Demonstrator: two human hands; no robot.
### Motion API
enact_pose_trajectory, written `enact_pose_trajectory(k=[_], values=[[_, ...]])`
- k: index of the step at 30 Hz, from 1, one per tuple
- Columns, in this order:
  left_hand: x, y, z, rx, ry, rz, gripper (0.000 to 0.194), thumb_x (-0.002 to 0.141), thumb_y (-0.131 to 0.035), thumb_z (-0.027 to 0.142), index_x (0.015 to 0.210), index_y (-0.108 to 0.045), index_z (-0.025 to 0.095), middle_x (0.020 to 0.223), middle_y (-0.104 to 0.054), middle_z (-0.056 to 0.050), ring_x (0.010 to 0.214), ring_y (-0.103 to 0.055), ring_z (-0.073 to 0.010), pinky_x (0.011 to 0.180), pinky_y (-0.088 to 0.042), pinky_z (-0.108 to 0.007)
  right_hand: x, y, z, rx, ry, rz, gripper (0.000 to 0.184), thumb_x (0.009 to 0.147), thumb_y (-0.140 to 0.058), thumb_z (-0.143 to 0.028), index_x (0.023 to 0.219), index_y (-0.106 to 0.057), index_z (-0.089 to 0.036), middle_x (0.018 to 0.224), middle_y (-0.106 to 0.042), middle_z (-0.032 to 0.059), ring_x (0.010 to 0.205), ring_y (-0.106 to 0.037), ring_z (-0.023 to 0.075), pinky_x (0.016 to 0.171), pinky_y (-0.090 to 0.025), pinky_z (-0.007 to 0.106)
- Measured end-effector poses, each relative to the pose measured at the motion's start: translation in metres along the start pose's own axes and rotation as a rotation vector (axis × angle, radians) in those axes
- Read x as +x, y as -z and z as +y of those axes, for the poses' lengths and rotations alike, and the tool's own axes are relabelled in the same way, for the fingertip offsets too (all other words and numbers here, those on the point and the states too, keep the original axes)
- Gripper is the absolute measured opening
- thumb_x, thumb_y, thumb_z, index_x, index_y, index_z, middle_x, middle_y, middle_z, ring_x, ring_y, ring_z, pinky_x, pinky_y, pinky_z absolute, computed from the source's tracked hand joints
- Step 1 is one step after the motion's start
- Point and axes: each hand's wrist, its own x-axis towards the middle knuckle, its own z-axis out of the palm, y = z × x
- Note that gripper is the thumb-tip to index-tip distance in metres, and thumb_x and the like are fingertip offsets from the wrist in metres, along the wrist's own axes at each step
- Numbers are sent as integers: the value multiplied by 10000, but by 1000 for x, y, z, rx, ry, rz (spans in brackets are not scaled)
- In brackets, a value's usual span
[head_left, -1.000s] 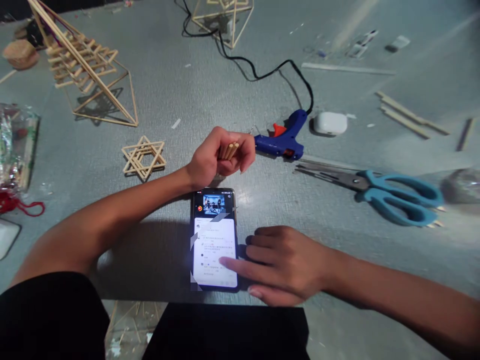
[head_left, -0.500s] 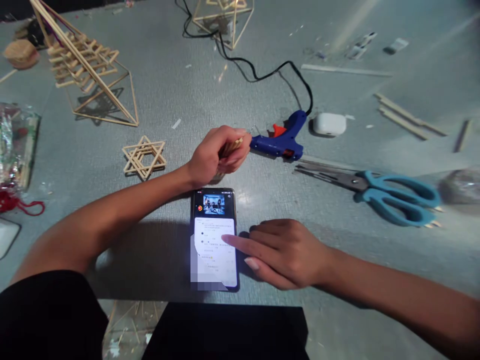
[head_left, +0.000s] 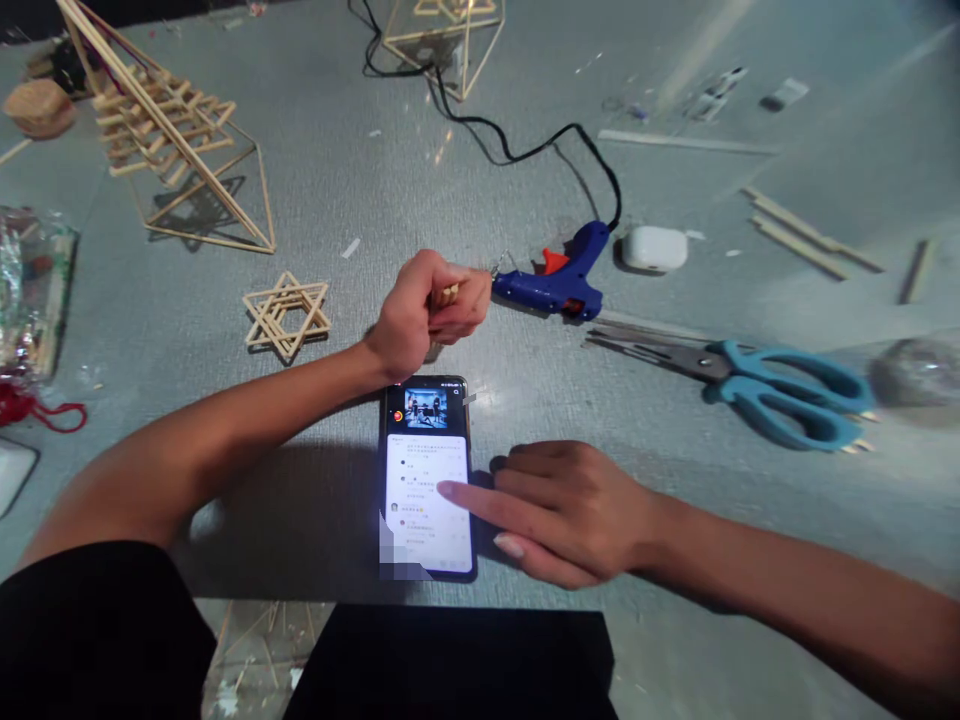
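At the phone (head_left: pixel 426 468), half-open right hand (head_left: pixel 562 515), forefinger (head_left: pixel 491 503) straight, and beyond it, left hand (head_left: pixel 421 308) tight around sticks (head_left: pixel 448 295).

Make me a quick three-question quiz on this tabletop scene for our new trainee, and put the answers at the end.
1. Multiple choice: what does the left hand hold?
a) scissors
b) wooden sticks
c) a red cord

2. True or false: the index finger of the right hand is over the lit screen of the phone.

3. Fill in the blank: the trigger of the blue glue gun is ____ in colour.

Key:
1. b
2. True
3. Orange-red
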Motion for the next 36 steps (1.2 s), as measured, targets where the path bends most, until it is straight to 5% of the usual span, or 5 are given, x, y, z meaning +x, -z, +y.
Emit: enact_pose_trajectory(k=[12, 22, 36], values=[[3, 1, -5, -9, -20, 88, 439, 848, -542, 468, 507, -444, 208, 458, -307, 40, 408, -299, -82, 402, -183, -245, 4, -2, -3, -43, 25, -133, 471, 1104, -263, -390, 1447, -488, -157, 718, -593, -27, 562, -516, 172, 544, -343, 337], [11, -6, 1, -44, 173, 187, 789, 800, -371, 943, 498, -413, 215, 381, -220, 67, 319, -180, -49, 335, -74, -236, 2, -8, -6, -59, 2, -136, 509, 1105, -232, -406, 1479, -465, -150, 728, -607, -20, 555, -502, 159, 539, -317, 331], [9, -3, -2, 45, 112, 225, 822, 829, -260, 949, 440, -317, 228, 361, -221, 52, 312, -230, -58, 350, -108, -263, 0, 0, -2, 44, 104, 42, 376, 1057, -361, -324, 1220, -620, -105, 671, -557, -24, 532, -499, 164, 508, -433, 324]])
